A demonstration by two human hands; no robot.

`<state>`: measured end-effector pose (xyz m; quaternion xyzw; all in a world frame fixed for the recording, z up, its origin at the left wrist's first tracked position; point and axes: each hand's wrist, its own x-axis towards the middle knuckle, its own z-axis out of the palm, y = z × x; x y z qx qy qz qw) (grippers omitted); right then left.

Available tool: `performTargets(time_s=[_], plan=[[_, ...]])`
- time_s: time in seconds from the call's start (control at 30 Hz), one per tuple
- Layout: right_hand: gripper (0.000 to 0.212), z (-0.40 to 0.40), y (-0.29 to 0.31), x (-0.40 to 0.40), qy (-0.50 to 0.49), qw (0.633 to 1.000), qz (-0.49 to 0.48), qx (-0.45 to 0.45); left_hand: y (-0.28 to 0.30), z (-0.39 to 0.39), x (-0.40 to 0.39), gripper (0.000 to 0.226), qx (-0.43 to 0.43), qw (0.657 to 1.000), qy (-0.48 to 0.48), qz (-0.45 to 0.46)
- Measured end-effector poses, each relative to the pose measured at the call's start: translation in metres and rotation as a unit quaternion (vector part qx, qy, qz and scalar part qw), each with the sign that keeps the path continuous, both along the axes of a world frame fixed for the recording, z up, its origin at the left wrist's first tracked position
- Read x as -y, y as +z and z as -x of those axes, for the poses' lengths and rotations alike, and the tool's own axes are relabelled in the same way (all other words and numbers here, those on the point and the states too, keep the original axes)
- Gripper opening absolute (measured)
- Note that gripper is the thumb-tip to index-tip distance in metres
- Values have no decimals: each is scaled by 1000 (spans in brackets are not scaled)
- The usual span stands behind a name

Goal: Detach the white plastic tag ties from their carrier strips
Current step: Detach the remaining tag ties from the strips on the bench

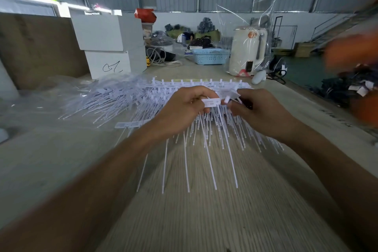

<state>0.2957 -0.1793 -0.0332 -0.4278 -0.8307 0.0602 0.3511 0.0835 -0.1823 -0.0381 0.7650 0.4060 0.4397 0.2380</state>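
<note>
Pinching a white plastic tag tie [212, 102] by its flat rectangular label, the left hand [182, 108] holds it just above the tabletop [204, 221], fingers curled round the label with the thumb on top; the right hand [259, 114] pinches a second white piece [231, 96] just beside it, fingertips closed on its small head, though blur hides exactly how the two pieces meet; both hands sit over the middle of the tabletop, close together, nearly touching; behind them lies the carrier strip [200, 84], a long white bar running left to right, with short stubs standing up along its far edge; the thin, stiff, rod-like tails of the ties [210, 161] fan out from under the hands toward the near edge of the tabletop, their long axes running from far to near, tips pointing at the person; a loose heap of ties [106, 98] lies to the left, tails pointing toward the left and near edges; white boxes [106, 43], a blue basket [210, 56] and a bagged white kettle [247, 51] stand toward the far edge.
</note>
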Motion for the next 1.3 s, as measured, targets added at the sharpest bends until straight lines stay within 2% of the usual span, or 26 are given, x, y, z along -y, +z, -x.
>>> performTargets(time_s=[0.23,0.33,0.4,0.47,0.53,0.63,0.7,0.87,1.0,1.13,1.17,1.2,1.23,1.3], plan=[[44,11,-5,1,-32,992,43,-116,0,-2,3,30,-2,999,-47,-12],[37,16,-3,6,19,960,148,-237,-2,-1,2,27,8,997,-72,-4],[43,15,-2,9,53,943,214,-250,-4,1,0,29,15,997,-76,-6],[31,14,-2,10,73,942,233,-232,-5,2,-1,30,17,997,-70,-5],[22,13,-1,11,83,949,220,-211,-7,3,-3,28,8,999,-45,0],[27,12,-3,9,84,947,194,-243,-7,2,-3,15,-58,998,19,-6],[28,13,-2,9,95,945,183,-254,-7,0,-1,25,-83,996,17,9],[45,19,0,19,143,947,177,-225,-2,-2,4,42,-9,998,-10,58],[31,23,-4,21,148,948,154,-234,0,3,0,43,75,990,-13,119],[38,24,-4,21,94,989,11,-113,2,7,-2,39,103,981,-47,157],[29,21,-3,21,83,993,-24,-84,3,7,-2,40,105,979,-54,167],[14,19,-1,22,78,994,-45,-61,3,6,-1,45,108,977,-59,175],[14,17,0,22,70,994,-61,-49,3,6,-2,49,111,976,-62,177],[18,14,2,20,61,995,-50,-64,3,4,-2,44,109,979,-68,157]])
